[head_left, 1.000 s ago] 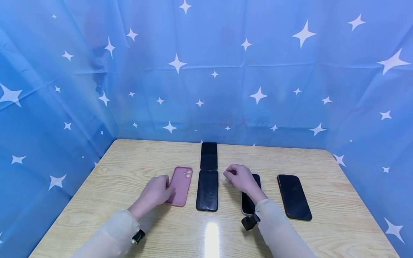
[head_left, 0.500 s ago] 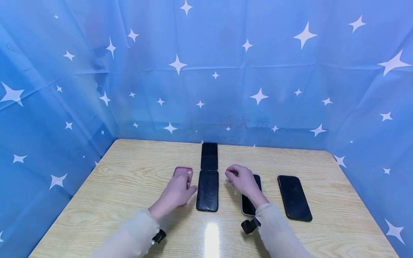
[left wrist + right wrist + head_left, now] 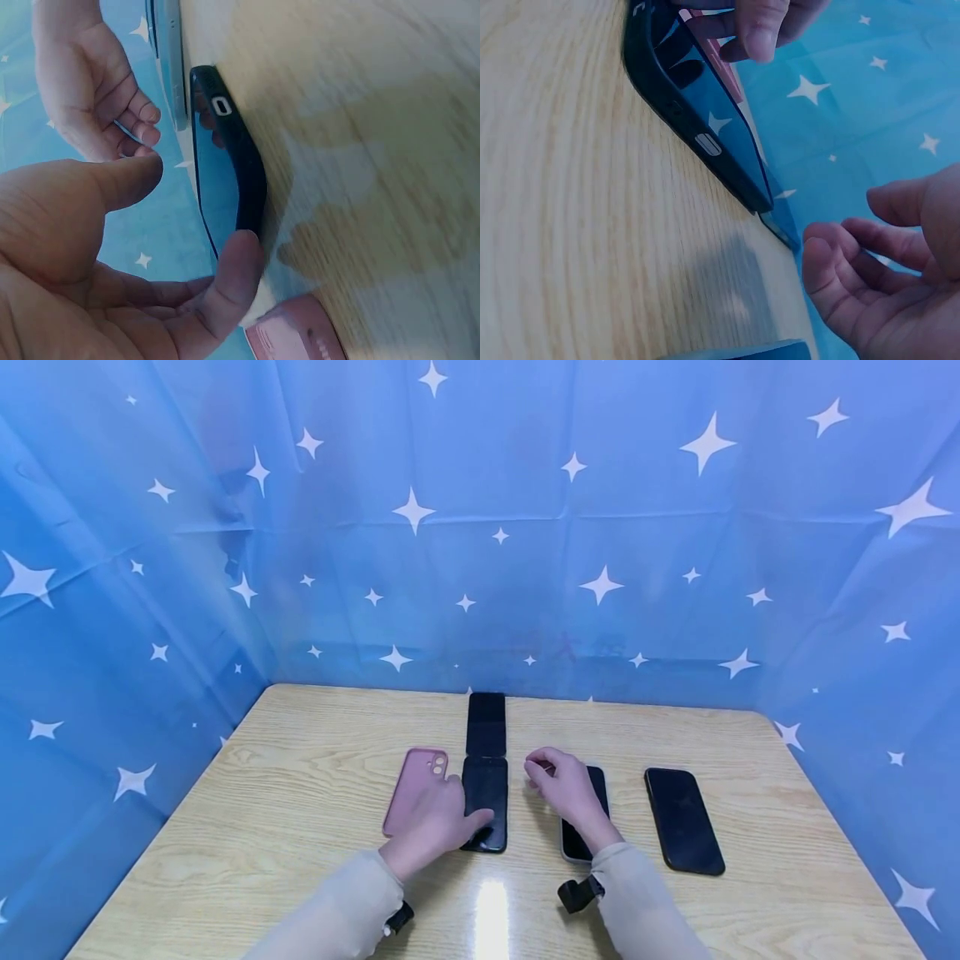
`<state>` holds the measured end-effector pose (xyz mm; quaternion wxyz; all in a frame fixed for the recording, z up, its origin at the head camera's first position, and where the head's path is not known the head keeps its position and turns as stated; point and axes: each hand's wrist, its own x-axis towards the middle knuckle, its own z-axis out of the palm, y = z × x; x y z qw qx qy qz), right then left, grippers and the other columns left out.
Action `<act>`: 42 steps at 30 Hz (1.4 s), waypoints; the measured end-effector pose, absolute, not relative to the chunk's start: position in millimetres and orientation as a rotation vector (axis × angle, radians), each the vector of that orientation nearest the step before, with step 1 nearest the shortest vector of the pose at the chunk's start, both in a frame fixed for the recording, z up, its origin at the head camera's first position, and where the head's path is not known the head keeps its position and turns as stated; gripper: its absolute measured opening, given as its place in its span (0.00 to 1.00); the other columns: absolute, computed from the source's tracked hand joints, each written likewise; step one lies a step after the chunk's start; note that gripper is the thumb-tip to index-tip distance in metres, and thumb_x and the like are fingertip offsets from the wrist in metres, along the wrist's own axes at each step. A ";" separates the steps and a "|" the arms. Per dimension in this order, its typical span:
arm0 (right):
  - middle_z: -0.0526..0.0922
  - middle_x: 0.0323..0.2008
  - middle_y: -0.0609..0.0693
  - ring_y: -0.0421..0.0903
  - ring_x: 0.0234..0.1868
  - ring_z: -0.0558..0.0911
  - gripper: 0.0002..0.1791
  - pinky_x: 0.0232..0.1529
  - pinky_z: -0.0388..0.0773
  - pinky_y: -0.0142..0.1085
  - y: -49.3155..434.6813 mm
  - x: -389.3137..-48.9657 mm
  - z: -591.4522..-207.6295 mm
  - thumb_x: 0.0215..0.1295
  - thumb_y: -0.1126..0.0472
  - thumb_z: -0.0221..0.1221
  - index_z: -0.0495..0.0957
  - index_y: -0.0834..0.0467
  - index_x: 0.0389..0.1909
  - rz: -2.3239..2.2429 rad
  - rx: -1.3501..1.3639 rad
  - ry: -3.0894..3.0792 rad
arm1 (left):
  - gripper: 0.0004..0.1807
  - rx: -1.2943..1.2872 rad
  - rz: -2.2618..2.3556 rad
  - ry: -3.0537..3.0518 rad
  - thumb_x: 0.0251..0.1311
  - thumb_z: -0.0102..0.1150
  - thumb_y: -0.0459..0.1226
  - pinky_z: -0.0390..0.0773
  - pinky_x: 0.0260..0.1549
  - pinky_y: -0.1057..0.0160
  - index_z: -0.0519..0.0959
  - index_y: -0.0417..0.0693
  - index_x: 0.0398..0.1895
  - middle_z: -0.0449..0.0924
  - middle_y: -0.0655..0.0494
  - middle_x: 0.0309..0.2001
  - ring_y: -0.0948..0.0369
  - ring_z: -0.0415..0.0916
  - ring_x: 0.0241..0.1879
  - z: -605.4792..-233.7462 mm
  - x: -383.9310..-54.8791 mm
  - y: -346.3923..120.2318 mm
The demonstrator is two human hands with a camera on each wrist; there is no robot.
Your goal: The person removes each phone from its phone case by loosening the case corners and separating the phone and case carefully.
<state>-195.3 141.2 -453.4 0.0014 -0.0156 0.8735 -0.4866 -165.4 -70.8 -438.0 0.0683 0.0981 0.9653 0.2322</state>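
A black-cased phone [image 3: 489,785] lies screen up in the middle of the table. My left hand [image 3: 438,818] is over its left side, thumb stretched across the lower screen without gripping it. In the left wrist view, one fingertip [image 3: 241,262] is right at the phone's near corner. Left of that hand, partly covered by it, lies a pink phone case [image 3: 408,789] with camera holes. My right hand [image 3: 564,787] hovers with loosely curled fingers and holds nothing. Beneath its wrist is a light-edged phone [image 3: 576,843], partly hidden.
Another dark phone [image 3: 486,724] lies end to end with the middle one, at the back edge of the wooden table [image 3: 322,727]. A further black phone [image 3: 684,818] lies at the right. A blue star-patterned curtain [image 3: 480,552] hangs behind the table and at its sides.
My left hand has moved right, from the pink case to the black phone in the middle, and its thumb has spread over the screen. The right hand has stayed almost still.
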 end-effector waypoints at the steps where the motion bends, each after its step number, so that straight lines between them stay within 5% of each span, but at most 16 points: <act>1: 0.86 0.37 0.54 0.49 0.35 0.86 0.13 0.34 0.84 0.36 141.0 -195.2 -453.7 0.77 0.60 0.58 0.83 0.64 0.52 -1.530 -0.047 2.741 | 0.33 0.299 0.689 2.905 0.63 0.69 0.54 0.76 0.22 0.60 0.77 0.29 0.49 0.77 0.49 0.27 0.58 0.75 0.25 -438.7 -165.1 -69.6; 11: 0.86 0.36 0.56 0.51 0.34 0.85 0.12 0.34 0.86 0.36 139.1 -194.2 -453.7 0.76 0.61 0.58 0.83 0.64 0.51 -1.567 -0.045 2.717 | 0.35 0.321 0.629 2.856 0.62 0.70 0.55 0.74 0.20 0.62 0.76 0.28 0.48 0.73 0.51 0.22 0.60 0.71 0.19 -441.7 -166.9 -60.2; 21: 0.86 0.35 0.57 0.51 0.33 0.85 0.12 0.33 0.86 0.37 139.8 -195.6 -453.7 0.77 0.61 0.58 0.83 0.65 0.50 -1.588 -0.032 2.708 | 0.27 0.411 0.573 2.894 0.57 0.74 0.57 0.78 0.24 0.60 0.75 0.44 0.24 0.74 0.51 0.29 0.60 0.71 0.21 -447.5 -169.8 -55.8; 25: 0.85 0.37 0.57 0.51 0.35 0.86 0.13 0.35 0.87 0.38 141.3 -196.1 -454.1 0.78 0.60 0.57 0.83 0.64 0.51 -1.584 -0.017 2.704 | 0.38 0.339 0.575 2.895 0.54 0.76 0.58 0.82 0.29 0.57 0.78 0.30 0.43 0.78 0.45 0.35 0.58 0.75 0.25 -448.6 -171.3 -53.8; 29: 0.85 0.39 0.59 0.52 0.36 0.86 0.13 0.36 0.87 0.39 143.5 -196.0 -453.6 0.78 0.60 0.56 0.82 0.65 0.52 -1.601 -0.014 2.692 | 0.53 0.222 0.615 2.870 0.50 0.78 0.59 0.82 0.28 0.57 0.69 0.21 0.60 0.79 0.45 0.30 0.56 0.76 0.25 -448.6 -172.4 -52.0; 32: 0.85 0.39 0.61 0.53 0.36 0.86 0.14 0.35 0.86 0.39 144.8 -195.6 -452.6 0.78 0.60 0.56 0.82 0.66 0.53 -1.618 -0.023 2.678 | 0.53 0.152 0.656 2.845 0.48 0.79 0.59 0.79 0.24 0.59 0.68 0.23 0.60 0.75 0.50 0.22 0.57 0.74 0.22 -448.4 -173.0 -51.4; 34: 0.85 0.39 0.62 0.53 0.36 0.86 0.14 0.34 0.86 0.39 145.7 -195.7 -452.5 0.78 0.61 0.56 0.82 0.67 0.53 -1.620 -0.031 2.676 | 0.46 0.138 0.660 2.837 0.47 0.79 0.60 0.77 0.22 0.59 0.75 0.28 0.51 0.74 0.52 0.21 0.57 0.74 0.21 -448.7 -173.9 -51.4; 37: 0.85 0.39 0.61 0.53 0.35 0.86 0.15 0.35 0.86 0.38 146.8 -195.5 -451.7 0.79 0.60 0.56 0.82 0.66 0.54 -1.624 -0.015 2.666 | 0.39 0.140 0.662 2.832 0.48 0.79 0.60 0.79 0.26 0.57 0.78 0.34 0.44 0.77 0.50 0.28 0.56 0.75 0.25 -450.6 -175.3 -52.1; 39: 0.86 0.39 0.61 0.54 0.35 0.86 0.15 0.35 0.86 0.40 148.1 -195.8 -451.8 0.79 0.60 0.56 0.81 0.66 0.54 -1.636 -0.019 2.662 | 0.39 0.148 0.675 2.824 0.49 0.78 0.60 0.82 0.31 0.55 0.80 0.33 0.46 0.81 0.47 0.36 0.54 0.78 0.30 -451.9 -176.2 -52.8; 42: 0.86 0.39 0.62 0.55 0.36 0.86 0.15 0.36 0.87 0.40 149.9 -196.2 -451.3 0.79 0.60 0.55 0.81 0.67 0.54 -1.661 -0.016 2.658 | 0.49 0.137 0.746 2.798 0.52 0.77 0.58 0.85 0.42 0.52 0.73 0.27 0.63 0.82 0.40 0.49 0.51 0.81 0.42 -454.6 -177.4 -54.3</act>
